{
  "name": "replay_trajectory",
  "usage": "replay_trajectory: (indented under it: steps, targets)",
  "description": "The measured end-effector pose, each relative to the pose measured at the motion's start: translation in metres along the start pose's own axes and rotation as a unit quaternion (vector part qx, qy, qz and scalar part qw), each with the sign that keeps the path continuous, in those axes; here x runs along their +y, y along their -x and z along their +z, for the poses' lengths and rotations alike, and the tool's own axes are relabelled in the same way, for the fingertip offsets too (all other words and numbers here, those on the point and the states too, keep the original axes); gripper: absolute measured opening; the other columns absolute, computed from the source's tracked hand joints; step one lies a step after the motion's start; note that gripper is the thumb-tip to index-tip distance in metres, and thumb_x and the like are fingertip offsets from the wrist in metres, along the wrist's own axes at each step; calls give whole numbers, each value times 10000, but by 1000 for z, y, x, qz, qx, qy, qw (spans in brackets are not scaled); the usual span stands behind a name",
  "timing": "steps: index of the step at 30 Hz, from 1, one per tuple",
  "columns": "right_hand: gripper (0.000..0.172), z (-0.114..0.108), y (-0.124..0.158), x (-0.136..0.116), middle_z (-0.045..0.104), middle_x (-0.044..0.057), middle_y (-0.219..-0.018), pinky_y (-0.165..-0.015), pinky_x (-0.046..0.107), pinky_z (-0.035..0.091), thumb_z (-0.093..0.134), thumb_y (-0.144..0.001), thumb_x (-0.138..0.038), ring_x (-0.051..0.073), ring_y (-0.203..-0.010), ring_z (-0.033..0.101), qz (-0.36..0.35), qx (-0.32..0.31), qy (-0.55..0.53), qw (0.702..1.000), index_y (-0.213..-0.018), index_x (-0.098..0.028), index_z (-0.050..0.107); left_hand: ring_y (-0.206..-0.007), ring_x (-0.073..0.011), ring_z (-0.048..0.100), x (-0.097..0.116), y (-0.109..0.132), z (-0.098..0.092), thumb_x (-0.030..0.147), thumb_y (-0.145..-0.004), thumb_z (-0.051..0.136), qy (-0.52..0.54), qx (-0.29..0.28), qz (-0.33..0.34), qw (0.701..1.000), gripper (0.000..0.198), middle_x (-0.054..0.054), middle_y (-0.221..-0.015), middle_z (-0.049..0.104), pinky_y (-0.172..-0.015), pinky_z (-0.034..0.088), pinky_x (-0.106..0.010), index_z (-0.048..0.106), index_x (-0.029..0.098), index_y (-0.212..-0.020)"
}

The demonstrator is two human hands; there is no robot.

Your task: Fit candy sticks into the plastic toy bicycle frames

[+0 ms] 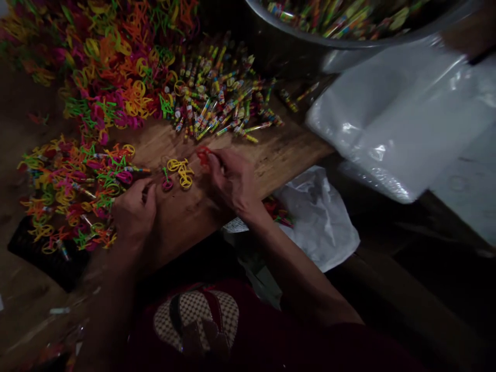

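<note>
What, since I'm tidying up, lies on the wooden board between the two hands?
A yellow toy bicycle and a small pink-and-green piece. Anything directly beneath the left hand or right hand is covered and can't be seen.

On the wooden tabletop (186, 222), a pile of small tubes (225, 98) is found beside a heap of multicoloured plastic bicycles (112, 62). A yellow bicycle (181, 170) and a pink-and-green piece (167, 183) are laid side by side on bare wood.

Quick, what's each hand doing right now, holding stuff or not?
Left hand: fingers curled beside the pile of multicoloured plastic pieces; can't tell if it holds anything.
Right hand: closed, fingers pinching a small red plastic piece.
</note>
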State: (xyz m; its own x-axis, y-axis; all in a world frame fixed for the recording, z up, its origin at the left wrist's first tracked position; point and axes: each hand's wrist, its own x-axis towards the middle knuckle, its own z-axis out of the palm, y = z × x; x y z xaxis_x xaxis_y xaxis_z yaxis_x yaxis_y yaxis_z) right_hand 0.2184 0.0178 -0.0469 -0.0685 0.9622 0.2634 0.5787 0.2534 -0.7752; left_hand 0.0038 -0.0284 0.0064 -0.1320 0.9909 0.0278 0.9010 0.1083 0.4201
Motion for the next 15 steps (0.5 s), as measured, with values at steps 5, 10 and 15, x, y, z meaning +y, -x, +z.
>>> replay_trajectory:
  steps: [5, 10, 15]
  targets:
    - [287, -91, 54, 18, 651, 28, -603, -469, 311, 378, 568, -934, -394, 155, -481, 542, 76, -21, 111, 991, -745, -230, 708, -819, -211, 700, -6, -1, 8, 318, -909, 503, 23, -1, -17, 1000, 281, -76, -943, 769, -811, 501, -311, 737, 182, -987]
    - [360, -148, 101, 61, 595, 56, -495, -391, 340, 219, 682, -840, -550, 149, -348, 403, 46, -33, 196, 979, -615, -271, 713, -863, -227, 671, 3, -14, 26, 408, -887, 584, 6, -19, -6, 1000, 279, -103, -955, 734, -817, 487, -322, 704, 161, -937]
    - [317, -125, 85, 48, 737, 87, -720, -485, 318, 368, 589, -917, -479, 201, -538, 609, 80, 13, 257, 963, -799, -247, 771, -881, -247, 660, 4, -29, 27, 325, -859, 575, -65, -64, -14, 996, 189, -97, -936, 717, -798, 482, -343, 685, 172, -878]
